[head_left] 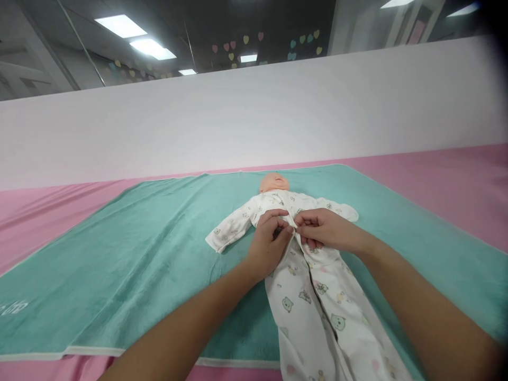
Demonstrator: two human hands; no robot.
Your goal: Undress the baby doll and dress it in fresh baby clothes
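Observation:
A baby doll [273, 182] lies on its back, dressed in a white baby sleepsuit [291, 286] printed with small green bears. Over the chest, my left hand [271, 238] pinches one edge of the suit's front opening between thumb and finger. My right hand [323, 228] grips the opposite edge, its fingertips almost touching those of the left. Below the hands the front opening [317, 296] gapes as a dark slit down one leg. The fastening between the fingertips is too small to make out. Both sleeves [234, 227] are spread out sideways.
Under the doll is a teal towel [159, 254] with a white border, lying on a pink cloth [436, 185]. A white wall panel [238, 121] rises behind. Above it, dark glass [257, 26] carries heart stickers and ceiling-light reflections.

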